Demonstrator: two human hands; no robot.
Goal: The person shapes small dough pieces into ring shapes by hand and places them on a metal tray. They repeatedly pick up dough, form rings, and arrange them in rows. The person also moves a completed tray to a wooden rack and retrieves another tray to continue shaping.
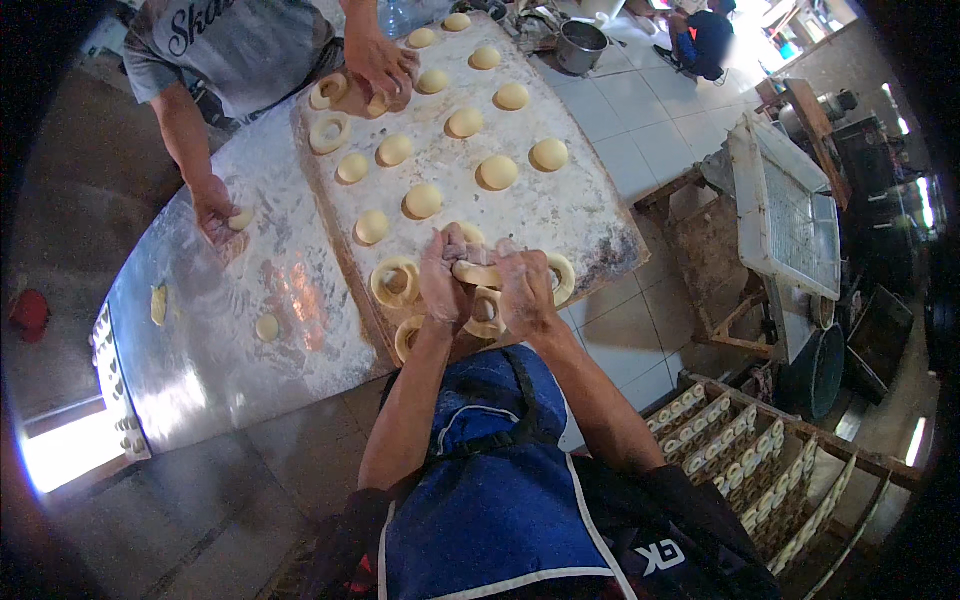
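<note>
Over the near end of the floured board [590,215], both my hands grip one piece of dough [477,274], which stretches between them. My left hand [447,282] is closed around its left end, and my right hand [526,292] around the right. Flour whitens my fingers, which hide part of the piece. Shaped dough rings lie close by: one ring [376,284] left of my left hand, another ring [486,332] under my hands, and a third ring [568,277] beside my right hand. Farther up the board sit several round dough balls [424,201].
Across the table a co-worker's hand [378,62] presses dough; the other hand holds a small piece [240,218]. Flour dusts the metal tabletop [220,370]. At right stand a white crate [750,200] and a rack [790,415] with rows of rings. A metal pot [581,48] is on the floor.
</note>
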